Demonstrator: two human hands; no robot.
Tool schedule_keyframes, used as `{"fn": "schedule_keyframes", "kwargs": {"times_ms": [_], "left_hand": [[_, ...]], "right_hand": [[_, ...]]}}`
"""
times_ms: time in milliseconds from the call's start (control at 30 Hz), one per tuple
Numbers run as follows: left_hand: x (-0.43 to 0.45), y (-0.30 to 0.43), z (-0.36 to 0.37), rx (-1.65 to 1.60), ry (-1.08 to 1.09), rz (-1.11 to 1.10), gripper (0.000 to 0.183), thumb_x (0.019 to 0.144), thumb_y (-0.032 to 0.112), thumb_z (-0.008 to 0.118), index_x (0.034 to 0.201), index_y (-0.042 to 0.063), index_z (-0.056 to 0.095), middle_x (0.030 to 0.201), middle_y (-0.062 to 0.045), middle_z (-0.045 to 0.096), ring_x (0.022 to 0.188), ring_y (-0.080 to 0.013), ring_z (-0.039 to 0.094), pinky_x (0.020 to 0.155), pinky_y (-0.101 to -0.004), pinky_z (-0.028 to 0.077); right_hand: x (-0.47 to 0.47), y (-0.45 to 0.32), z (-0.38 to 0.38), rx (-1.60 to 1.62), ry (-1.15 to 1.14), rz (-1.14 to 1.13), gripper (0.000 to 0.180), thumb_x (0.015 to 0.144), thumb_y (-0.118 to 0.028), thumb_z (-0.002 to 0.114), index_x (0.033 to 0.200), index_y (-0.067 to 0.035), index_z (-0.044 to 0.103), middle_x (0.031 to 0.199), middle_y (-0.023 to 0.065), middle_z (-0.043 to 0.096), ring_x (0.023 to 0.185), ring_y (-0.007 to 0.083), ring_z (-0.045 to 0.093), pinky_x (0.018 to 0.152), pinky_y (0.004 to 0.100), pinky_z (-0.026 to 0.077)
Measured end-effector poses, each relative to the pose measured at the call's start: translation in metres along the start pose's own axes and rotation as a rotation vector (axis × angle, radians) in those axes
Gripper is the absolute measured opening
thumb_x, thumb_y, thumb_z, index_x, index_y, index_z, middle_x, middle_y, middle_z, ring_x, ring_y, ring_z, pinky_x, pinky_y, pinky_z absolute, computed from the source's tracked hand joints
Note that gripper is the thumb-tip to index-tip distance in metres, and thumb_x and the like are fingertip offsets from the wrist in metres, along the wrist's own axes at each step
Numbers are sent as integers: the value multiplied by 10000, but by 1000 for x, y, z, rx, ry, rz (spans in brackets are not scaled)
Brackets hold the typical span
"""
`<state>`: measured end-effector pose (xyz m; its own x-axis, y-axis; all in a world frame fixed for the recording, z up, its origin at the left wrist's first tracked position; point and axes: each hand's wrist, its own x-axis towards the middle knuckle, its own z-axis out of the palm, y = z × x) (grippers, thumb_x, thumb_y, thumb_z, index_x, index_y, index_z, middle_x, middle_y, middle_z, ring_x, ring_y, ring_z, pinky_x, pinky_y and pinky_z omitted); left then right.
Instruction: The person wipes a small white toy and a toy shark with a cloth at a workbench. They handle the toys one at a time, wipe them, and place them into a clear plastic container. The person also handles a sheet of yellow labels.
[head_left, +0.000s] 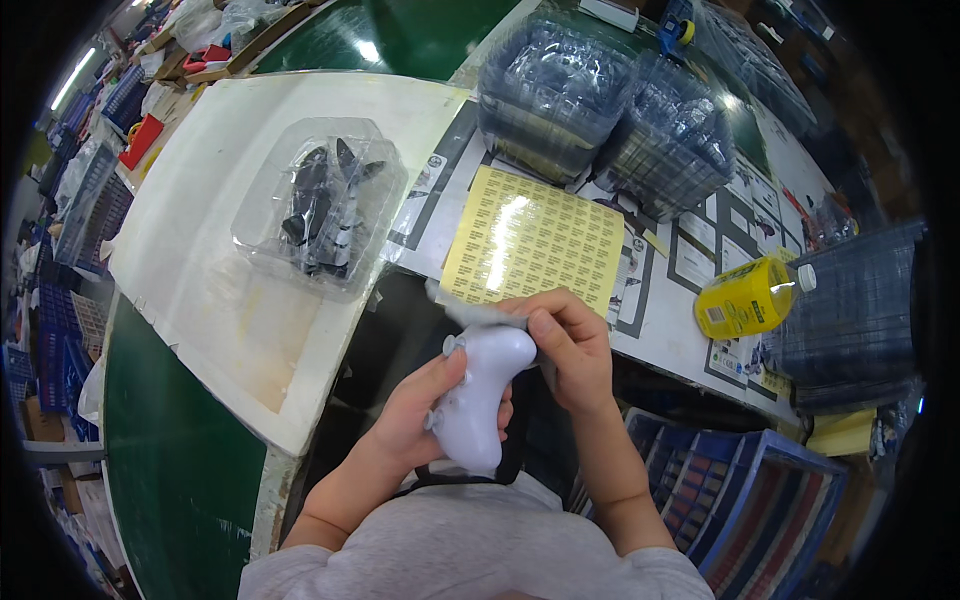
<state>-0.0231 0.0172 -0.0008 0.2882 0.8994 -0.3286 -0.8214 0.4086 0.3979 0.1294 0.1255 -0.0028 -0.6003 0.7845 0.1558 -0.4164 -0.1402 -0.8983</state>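
A white game controller (480, 397) with grey thumbsticks is tilted close to my body. My left hand (420, 409) grips it, the thumb lying beside the thumbsticks and fingertips showing past its far side. My right hand (570, 345) pinches a greyish cloth (484, 313) against the controller's upper end. Part of the cloth hangs out past the left of that end. Just beyond my hands lies a yellow sheet of printed labels (536, 240).
On the white board at left sits a clear plastic blister tray (259, 202) with dark parts. Stacked clear trays (551, 97) stand at the back. At right are a bottle of yellow liquid (742, 300) and more stacked trays (855, 315). A blue crate (795, 454) is below the table.
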Motion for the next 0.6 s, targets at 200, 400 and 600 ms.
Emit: {"fn": "schedule_keyframes", "kwargs": {"times_ms": [200, 400, 600], "left_hand": [[8, -16, -1, -323, -175, -87, 451, 1017, 412, 382, 1194, 22, 524, 1011, -145, 602, 841, -269, 622, 730, -392, 541], [4, -6, 18, -258, 20, -158, 524, 1017, 513, 357, 1181, 45, 527, 977, -128, 591, 797, -239, 583, 683, -347, 494], [6, -9, 2, -400, -153, -84, 602, 991, 546, 404, 1226, 5, 524, 1001, -123, 606, 823, -225, 619, 704, -347, 529]], "right_hand": [[0, 6, 20, -159, -77, -331, 210, 1036, -192, 448, 986, -5, 528, 767, 120, 601, 768, 202, 607, 809, 409, 508], [6, 13, 22, 201, -66, -416, 222, 1045, -219, 433, 977, -26, 519, 645, 35, 506, 649, 161, 537, 756, 375, 490], [15, 14, -3, 883, -30, -266, 244, 1051, -208, 392, 949, -39, 536, 570, -26, 360, 545, 127, 414, 733, 357, 461]]}}
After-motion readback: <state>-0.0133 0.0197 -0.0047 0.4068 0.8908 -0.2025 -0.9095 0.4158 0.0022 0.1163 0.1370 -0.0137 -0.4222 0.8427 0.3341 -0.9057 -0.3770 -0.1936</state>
